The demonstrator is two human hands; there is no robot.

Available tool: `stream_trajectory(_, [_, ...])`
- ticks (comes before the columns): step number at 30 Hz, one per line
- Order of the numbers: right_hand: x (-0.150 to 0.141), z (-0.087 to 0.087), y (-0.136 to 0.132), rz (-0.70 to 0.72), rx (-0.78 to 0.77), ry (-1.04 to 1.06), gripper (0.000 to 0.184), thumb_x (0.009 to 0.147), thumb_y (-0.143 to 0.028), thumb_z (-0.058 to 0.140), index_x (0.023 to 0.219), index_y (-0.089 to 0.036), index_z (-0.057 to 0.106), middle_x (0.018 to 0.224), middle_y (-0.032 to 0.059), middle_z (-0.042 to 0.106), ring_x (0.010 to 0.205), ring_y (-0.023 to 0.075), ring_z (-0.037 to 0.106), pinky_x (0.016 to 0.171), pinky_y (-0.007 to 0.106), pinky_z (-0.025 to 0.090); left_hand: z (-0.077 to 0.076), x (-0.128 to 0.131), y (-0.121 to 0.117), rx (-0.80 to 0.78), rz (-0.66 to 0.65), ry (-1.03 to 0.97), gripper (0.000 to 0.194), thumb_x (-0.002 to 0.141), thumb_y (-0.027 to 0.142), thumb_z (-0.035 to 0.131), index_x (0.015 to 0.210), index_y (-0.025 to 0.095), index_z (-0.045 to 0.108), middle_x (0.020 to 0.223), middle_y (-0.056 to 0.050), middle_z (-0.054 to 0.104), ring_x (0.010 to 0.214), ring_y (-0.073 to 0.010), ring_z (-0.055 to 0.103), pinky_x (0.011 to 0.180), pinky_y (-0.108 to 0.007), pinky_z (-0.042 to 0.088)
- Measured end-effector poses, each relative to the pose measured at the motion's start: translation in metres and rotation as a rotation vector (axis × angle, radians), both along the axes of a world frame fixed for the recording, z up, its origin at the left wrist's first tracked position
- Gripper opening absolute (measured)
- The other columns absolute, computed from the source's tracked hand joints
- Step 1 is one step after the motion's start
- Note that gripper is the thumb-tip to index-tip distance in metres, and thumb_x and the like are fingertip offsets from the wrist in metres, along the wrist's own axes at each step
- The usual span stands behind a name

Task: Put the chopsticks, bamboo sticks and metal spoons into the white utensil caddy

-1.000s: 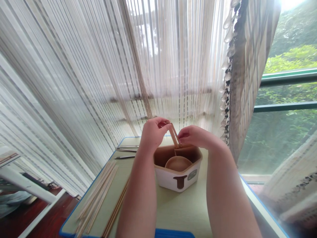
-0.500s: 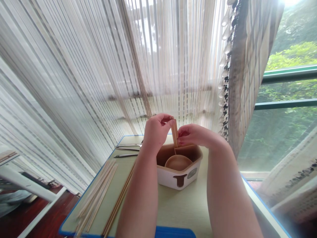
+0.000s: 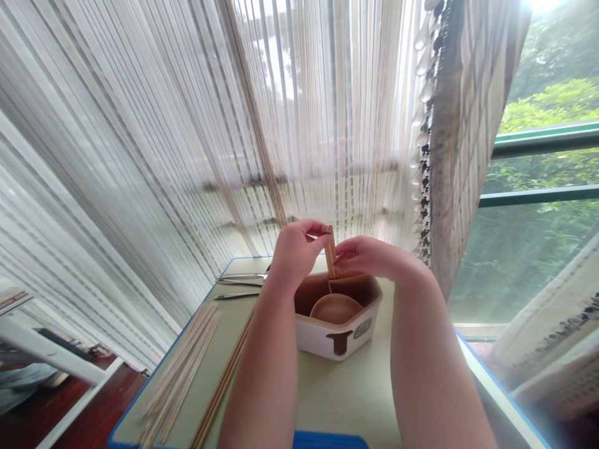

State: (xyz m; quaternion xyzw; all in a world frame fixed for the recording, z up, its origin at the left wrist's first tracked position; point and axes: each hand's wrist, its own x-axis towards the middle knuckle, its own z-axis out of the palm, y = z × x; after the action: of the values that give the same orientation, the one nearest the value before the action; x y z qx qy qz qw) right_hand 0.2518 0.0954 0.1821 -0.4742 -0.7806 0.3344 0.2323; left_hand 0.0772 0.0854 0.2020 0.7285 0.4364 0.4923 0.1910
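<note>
A few wooden chopsticks (image 3: 331,262) stand nearly upright at the far side of a white and brown divided box (image 3: 318,341). My left hand (image 3: 299,249) pinches them near their top ends. Lower down, the fingers of my right hand (image 3: 365,255) close on the same chopsticks from the right. Their lower ends are at the box's far rim; whether they reach inside is hard to see. In the box's near part is a brown rounded piece (image 3: 336,308), and a thin divider runs behind it.
Left of my forearm lie a spread bundle of pale thin sticks (image 3: 185,368) and some darker chopsticks (image 3: 224,377). Metal utensils (image 3: 238,280) rest near the table's (image 3: 341,399) far left corner. A blue edge runs round the table; a striped curtain (image 3: 327,125) hangs behind.
Almost nothing differs. My left fingers sit slightly lower at the chopsticks' tops, and the view has shifted a little.
</note>
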Motion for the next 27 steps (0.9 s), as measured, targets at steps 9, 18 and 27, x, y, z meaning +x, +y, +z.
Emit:
stream_trajectory(9, [-0.005, 0.002, 0.001, -0.033, 0.016, -0.035, 0.023, 0.069, -0.027, 0.065, 0.090, -0.021, 0.071, 0.079, 0.0021, 0.070, 0.071, 0.0146, 0.061, 0.062, 0.022, 0.047, 0.003, -0.004, -0.004, 0.021, 0.051, 0.018, 0.026, 0.071, 0.026, 0.066, 0.096, 0.019, 0.067, 0.088, -0.005, 0.069, 0.070, -0.0139, 0.062, 0.067, -0.028, 0.050])
stream_trajectory(18, [-0.008, 0.001, 0.004, -0.064, 0.020, -0.022, 0.026, 0.068, -0.022, 0.065, 0.094, -0.021, 0.069, 0.080, 0.0016, 0.071, 0.069, 0.0138, 0.062, 0.060, 0.022, 0.048, 0.005, -0.010, -0.011, 0.020, 0.086, 0.035, 0.028, 0.073, 0.031, 0.065, 0.098, 0.019, 0.066, 0.093, -0.004, 0.069, 0.067, -0.0114, 0.060, 0.065, -0.026, 0.050])
stream_trajectory(27, [-0.005, 0.030, -0.040, -0.313, 0.337, -0.099, 0.020, 0.074, -0.025, 0.061, 0.093, -0.021, 0.066, 0.083, 0.0032, 0.069, 0.068, 0.0153, 0.063, 0.060, 0.026, 0.050, 0.011, -0.026, -0.017, 0.131, 0.264, -0.096, 0.030, 0.078, 0.042, 0.058, 0.094, 0.019, 0.067, 0.083, -0.003, 0.068, 0.058, -0.0092, 0.057, 0.055, -0.023, 0.048])
